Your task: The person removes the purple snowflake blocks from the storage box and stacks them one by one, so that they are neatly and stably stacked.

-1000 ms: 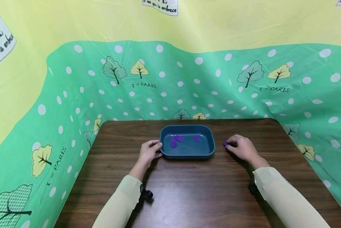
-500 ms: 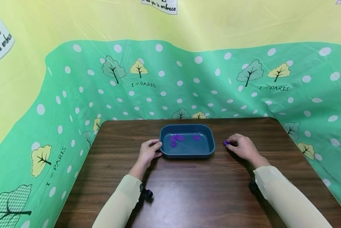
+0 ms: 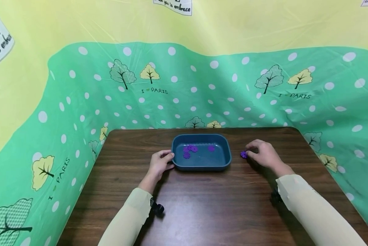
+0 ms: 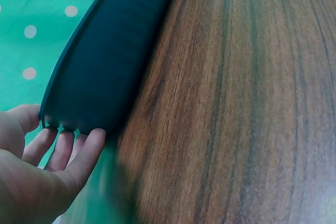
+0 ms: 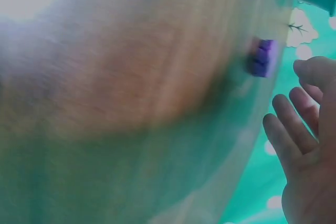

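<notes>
My left hand [image 3: 160, 165] grips the left end of a dark blue plastic tray [image 3: 202, 168], thumb at the rim and fingers against the outer wall. Several flat purple flower-shaped pieces [image 3: 187, 155] lie in the tray, most of them clustered on its left, one [image 3: 211, 148] farther right. On the table to the right of the tray sits another purple notched-edge piece [image 3: 243, 154], looking thick from the side in the right wrist view. Just right of that piece is my right hand [image 3: 261, 153]; the right wrist view shows a gap between its relaxed fingers and the purple piece [image 5: 264, 57].
The dark wood-grain table [image 3: 199, 208] extends in front of the tray and to both sides. A green and yellow printed cloth [image 3: 187, 78] hangs behind the table and along its sides. A small black device [image 3: 158, 208] is strapped to my left wrist.
My right hand has let go of the purple piece and drawn slightly back to the right, leaving it on the table. The left hand and the tray have stayed in place.
</notes>
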Action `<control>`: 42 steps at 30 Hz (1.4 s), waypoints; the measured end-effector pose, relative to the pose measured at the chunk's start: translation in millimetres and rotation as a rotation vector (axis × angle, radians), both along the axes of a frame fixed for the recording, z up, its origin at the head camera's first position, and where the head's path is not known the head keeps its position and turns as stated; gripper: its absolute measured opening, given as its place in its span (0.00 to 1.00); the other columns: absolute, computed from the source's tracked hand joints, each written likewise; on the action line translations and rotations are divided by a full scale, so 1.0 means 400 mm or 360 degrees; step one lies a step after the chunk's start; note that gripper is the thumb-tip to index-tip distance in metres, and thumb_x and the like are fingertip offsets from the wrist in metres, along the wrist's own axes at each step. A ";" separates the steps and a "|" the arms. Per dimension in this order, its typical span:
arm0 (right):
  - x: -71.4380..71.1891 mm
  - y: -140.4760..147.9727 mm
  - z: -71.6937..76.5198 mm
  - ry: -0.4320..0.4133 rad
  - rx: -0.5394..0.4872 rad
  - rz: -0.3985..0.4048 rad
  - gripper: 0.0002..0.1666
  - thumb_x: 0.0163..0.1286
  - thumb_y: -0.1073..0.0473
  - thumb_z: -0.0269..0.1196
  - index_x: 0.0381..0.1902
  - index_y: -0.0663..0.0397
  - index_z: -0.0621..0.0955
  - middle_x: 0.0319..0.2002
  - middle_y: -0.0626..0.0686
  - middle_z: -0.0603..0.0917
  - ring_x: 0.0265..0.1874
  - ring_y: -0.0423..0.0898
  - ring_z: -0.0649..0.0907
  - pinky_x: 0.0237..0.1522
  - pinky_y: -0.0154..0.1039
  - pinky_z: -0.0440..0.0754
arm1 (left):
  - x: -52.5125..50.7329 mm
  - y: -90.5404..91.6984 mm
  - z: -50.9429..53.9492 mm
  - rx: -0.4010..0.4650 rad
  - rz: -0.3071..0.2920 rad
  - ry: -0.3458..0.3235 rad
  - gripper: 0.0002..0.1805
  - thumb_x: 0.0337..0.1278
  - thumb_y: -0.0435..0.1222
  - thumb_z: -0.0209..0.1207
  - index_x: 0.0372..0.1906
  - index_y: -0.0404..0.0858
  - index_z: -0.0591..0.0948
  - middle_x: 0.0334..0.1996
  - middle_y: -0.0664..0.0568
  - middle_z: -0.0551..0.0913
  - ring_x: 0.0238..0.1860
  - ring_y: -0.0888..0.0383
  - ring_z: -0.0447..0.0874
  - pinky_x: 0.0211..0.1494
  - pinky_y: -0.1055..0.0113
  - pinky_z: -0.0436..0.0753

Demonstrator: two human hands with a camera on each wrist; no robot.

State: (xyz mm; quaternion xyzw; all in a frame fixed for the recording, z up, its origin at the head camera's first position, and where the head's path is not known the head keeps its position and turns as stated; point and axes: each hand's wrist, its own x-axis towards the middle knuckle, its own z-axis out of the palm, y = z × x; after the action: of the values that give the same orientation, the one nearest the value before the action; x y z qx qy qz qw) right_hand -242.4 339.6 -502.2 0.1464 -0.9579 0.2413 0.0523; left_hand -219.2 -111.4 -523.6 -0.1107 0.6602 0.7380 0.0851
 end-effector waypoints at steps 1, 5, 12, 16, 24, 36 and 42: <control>-0.005 -0.002 0.007 0.0007 0.0001 0.0012 0.13 0.69 0.62 0.69 0.49 0.61 0.86 0.48 0.60 0.86 0.49 0.60 0.84 0.51 0.63 0.83 | 0.000 -0.001 0.000 -0.0005 0.0004 -0.0002 0.21 0.67 0.33 0.65 0.61 0.28 0.81 0.47 0.43 0.84 0.49 0.49 0.85 0.48 0.52 0.91; -0.025 -0.021 0.040 0.0050 0.0002 0.0060 0.13 0.68 0.61 0.70 0.49 0.61 0.87 0.46 0.59 0.86 0.46 0.58 0.85 0.49 0.60 0.85 | 0.000 -0.003 0.002 -0.0008 0.0010 -0.0008 0.20 0.67 0.32 0.65 0.60 0.28 0.81 0.47 0.43 0.84 0.48 0.50 0.86 0.47 0.53 0.91; -0.046 -0.085 0.094 0.0076 0.0026 0.0120 0.13 0.67 0.58 0.72 0.47 0.57 0.88 0.47 0.57 0.86 0.45 0.55 0.84 0.47 0.57 0.85 | 0.002 -0.006 0.005 -0.0010 0.0008 -0.0008 0.20 0.67 0.32 0.64 0.60 0.28 0.81 0.44 0.46 0.84 0.47 0.52 0.86 0.48 0.51 0.91; -0.055 -0.126 0.112 0.0063 0.0031 0.0174 0.15 0.67 0.57 0.72 0.49 0.57 0.87 0.48 0.58 0.86 0.46 0.56 0.85 0.48 0.57 0.86 | 0.000 -0.007 0.005 -0.0008 0.0005 -0.0021 0.20 0.67 0.32 0.64 0.61 0.28 0.81 0.44 0.46 0.84 0.46 0.53 0.85 0.50 0.51 0.90; -0.072 -0.205 0.124 0.0018 0.0021 0.0263 0.18 0.67 0.55 0.73 0.51 0.58 0.87 0.49 0.56 0.85 0.47 0.55 0.85 0.48 0.56 0.86 | -0.002 -0.006 -0.001 -0.0009 0.0004 -0.0010 0.21 0.67 0.33 0.65 0.61 0.28 0.80 0.43 0.48 0.83 0.43 0.56 0.84 0.50 0.50 0.90; -0.088 -0.304 0.108 -0.0054 0.0094 0.0342 0.18 0.66 0.55 0.73 0.52 0.56 0.87 0.51 0.55 0.85 0.47 0.53 0.85 0.49 0.53 0.88 | -0.001 -0.003 0.001 -0.0013 0.0017 -0.0018 0.19 0.67 0.32 0.65 0.59 0.29 0.82 0.43 0.47 0.84 0.40 0.58 0.85 0.46 0.53 0.91; -0.095 -0.335 0.091 -0.0119 0.0123 0.0354 0.19 0.67 0.56 0.73 0.53 0.57 0.86 0.51 0.56 0.85 0.48 0.55 0.85 0.51 0.54 0.87 | 0.000 0.000 0.003 -0.0007 0.0019 -0.0007 0.19 0.67 0.32 0.65 0.59 0.28 0.81 0.43 0.47 0.84 0.40 0.58 0.85 0.45 0.53 0.92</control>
State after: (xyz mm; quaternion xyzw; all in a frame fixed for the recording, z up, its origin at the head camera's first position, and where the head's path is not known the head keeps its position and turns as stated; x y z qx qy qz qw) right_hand -280.4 205.5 -465.8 0.2447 -0.9456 0.2139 -0.0162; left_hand -219.3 -111.4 -522.5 -0.1166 0.6609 0.7368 0.0819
